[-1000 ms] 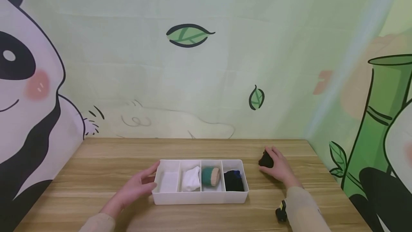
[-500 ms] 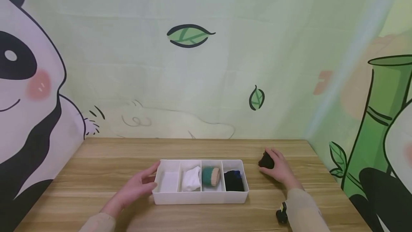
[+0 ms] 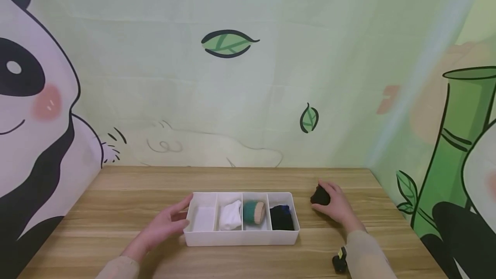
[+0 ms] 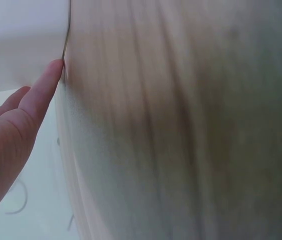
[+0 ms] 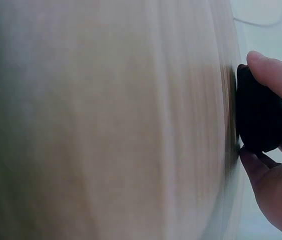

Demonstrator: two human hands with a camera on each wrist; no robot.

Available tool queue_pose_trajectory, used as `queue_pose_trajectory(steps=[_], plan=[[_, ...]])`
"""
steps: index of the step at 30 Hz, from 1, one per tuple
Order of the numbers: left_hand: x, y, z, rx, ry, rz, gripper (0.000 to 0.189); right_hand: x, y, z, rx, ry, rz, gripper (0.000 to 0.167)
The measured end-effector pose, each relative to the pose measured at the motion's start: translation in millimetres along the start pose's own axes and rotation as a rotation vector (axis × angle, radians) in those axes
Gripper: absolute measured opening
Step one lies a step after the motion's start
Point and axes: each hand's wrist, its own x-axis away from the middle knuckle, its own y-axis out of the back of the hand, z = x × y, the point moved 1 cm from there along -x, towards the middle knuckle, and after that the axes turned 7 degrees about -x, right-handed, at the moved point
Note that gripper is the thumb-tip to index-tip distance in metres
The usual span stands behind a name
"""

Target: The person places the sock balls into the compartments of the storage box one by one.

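A white box [image 3: 240,238] with compartments stands on the table. My left hand [image 3: 164,226] rests against its left end, fingers fairly straight, one near the far corner and another near the front corner. In the left wrist view, the fingertips [image 4: 55,67] touch the box's wall [image 4: 25,55]. To the right of the box, my right hand [image 3: 339,206] grips a rolled black sock [image 3: 320,196] between thumb and fingers. The right wrist view has this sock [image 5: 261,112] at or just above the tabletop; any gap is hard to judge.
Inside the box, left to right, come a bare compartment [image 3: 203,216], a white sock bundle [image 3: 230,215], a green and beige rolled sock [image 3: 253,212] and a black bundle with blue [image 3: 281,217]. A printed cloth [image 3: 248,98] hangs behind the wooden table [image 3: 232,266].
My right hand has shifted very slightly toward me with the black sock in its grip. The left hand and the box stay where they were.
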Motion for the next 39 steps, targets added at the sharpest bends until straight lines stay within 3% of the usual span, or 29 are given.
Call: queue_pose_trajectory(steps=[24, 39], plan=[[0.0, -1.3, 0.2, 0.018, 0.007, -0.006, 0.075, 9.4, 5.1, 7.9, -0.061, -0.037, 0.004, 0.083], [0.7, -0.8, -3.8, 0.005, 0.013, -0.006, 0.075, 8.6, 7.2, 32.4, -0.1, -0.004, -0.047, 0.078]])
